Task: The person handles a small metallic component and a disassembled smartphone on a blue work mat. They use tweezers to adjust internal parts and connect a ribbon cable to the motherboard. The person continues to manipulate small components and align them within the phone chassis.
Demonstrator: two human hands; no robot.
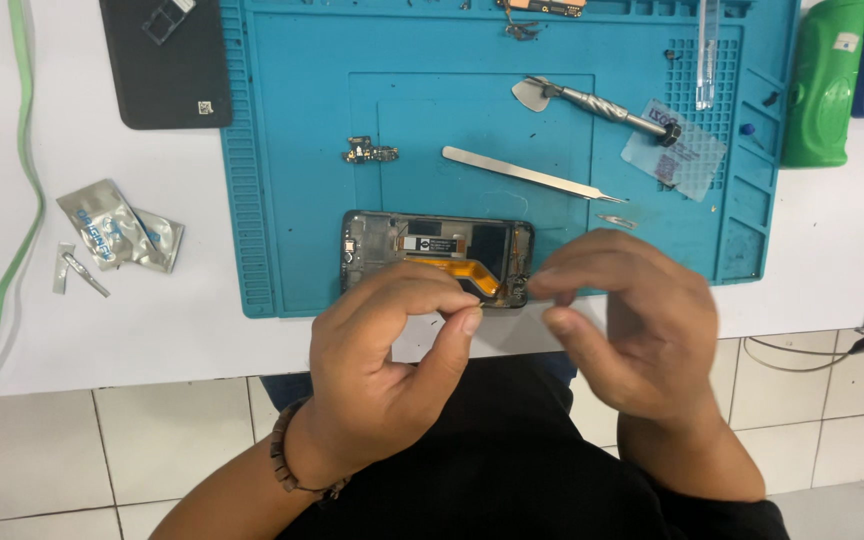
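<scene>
An opened phone body [422,243] with an orange flex cable lies on the near edge of a blue work mat [302,150]. My left hand [392,355] hovers just in front of it, thumb and forefinger pinched together; whether something tiny sits between them I cannot tell. My right hand [627,325] is beside it to the right, fingers curled with thumb and forefinger close at the phone's right end. Nothing visible lies in that hand.
On the mat lie metal tweezers [527,173], a screwdriver-like tool with a pick [592,103], a small circuit part [370,153] and a clear plastic card [674,150]. A dark phone back [165,62] and foil packets [117,228] sit left. A green bottle [824,80] stands right.
</scene>
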